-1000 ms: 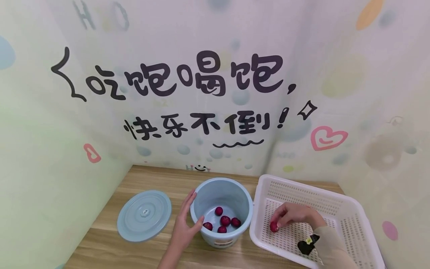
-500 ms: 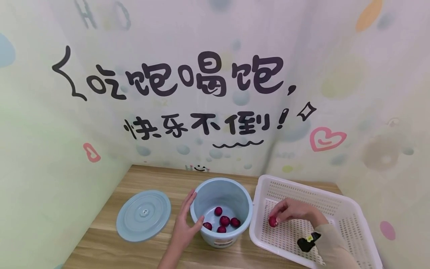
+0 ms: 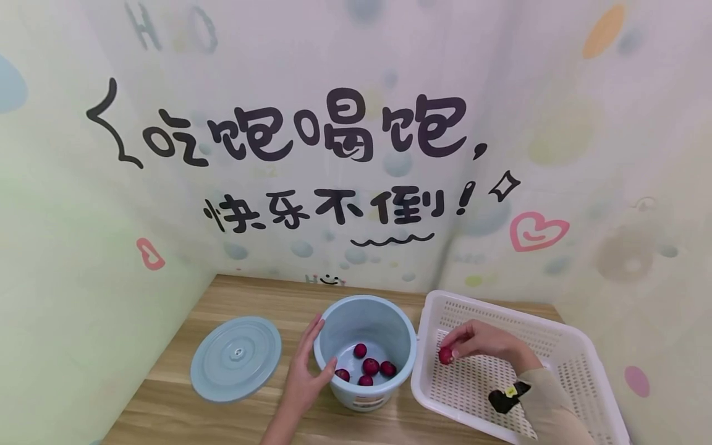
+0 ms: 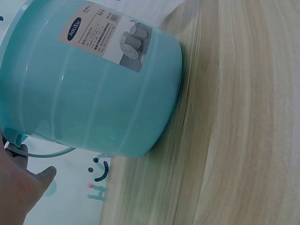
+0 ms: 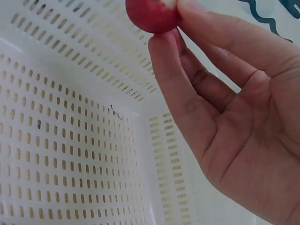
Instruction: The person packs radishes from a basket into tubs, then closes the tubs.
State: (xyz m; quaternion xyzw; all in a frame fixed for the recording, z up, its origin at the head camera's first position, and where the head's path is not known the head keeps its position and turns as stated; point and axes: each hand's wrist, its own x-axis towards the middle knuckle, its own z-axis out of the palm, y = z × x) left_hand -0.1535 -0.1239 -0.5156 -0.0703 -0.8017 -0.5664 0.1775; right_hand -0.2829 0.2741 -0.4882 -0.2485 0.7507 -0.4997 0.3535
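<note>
In the head view a light blue bucket (image 3: 366, 309) stands upright, with several red radishes (image 3: 370, 366) on its bottom. My left hand (image 3: 304, 383) holds the bucket's left side at the rim, thumb towards the near edge and fingers further back. The left wrist view shows its fingers (image 4: 46, 175) beside the bucket's handle (image 4: 51, 154). My right hand (image 3: 483, 340) is over the white perforated basket (image 3: 424, 371), pinching one radish (image 5: 152, 14) between thumb and fingers. Part of that radish is cut off by the top of the right wrist view.
A round blue lid (image 3: 236, 358) lies on the wooden table (image 3: 250, 426), left of the bucket. The basket stands close against the bucket's right side. A printed curtain wall (image 3: 345, 247) rises behind the table.
My right hand has lifted slightly and shifted left inside the basket, carrying the radish towards the bucket side. The left hand and bucket keep their places.
</note>
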